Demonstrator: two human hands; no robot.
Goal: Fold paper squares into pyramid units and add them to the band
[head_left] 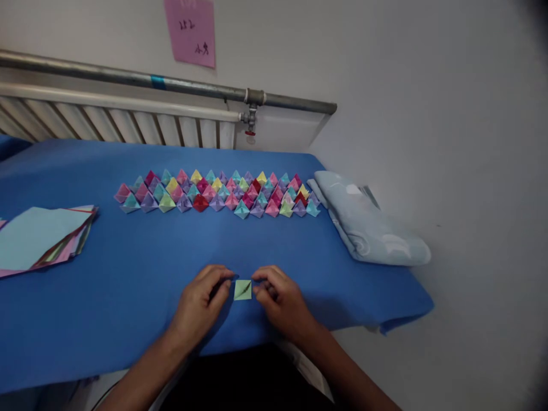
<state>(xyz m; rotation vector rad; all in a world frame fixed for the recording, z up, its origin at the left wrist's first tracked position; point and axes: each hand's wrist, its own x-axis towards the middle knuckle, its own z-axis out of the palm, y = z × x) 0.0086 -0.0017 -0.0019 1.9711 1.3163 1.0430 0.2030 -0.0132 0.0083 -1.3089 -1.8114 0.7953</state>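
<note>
A small light-green folded paper square (pixel 242 290) with a dark diagonal slit lies on the blue cover near the front edge. On its left is my left hand (pixel 205 299), fingers curved and thumb apart from the index finger, fingertips just short of the paper's edge. My right hand (pixel 282 299) sits close on the other side, its fingers curled loosely with a gap to the thumb. Neither hand appears to grip the paper. Beyond them stand rows of several folded paper boats (pixel 217 202) in pink, blue, purple, yellow, green and red.
A stack of coloured paper sheets (pixel 40 234) lies at the left. A folded pale-blue cloth (pixel 368 222) rests at the right by the wall. Behind the blue-covered surface (pixel 171 325) are a radiator (pixel 124 125) and a metal pipe (pixel 201 87). A pink note (pixel 190 34) hangs above.
</note>
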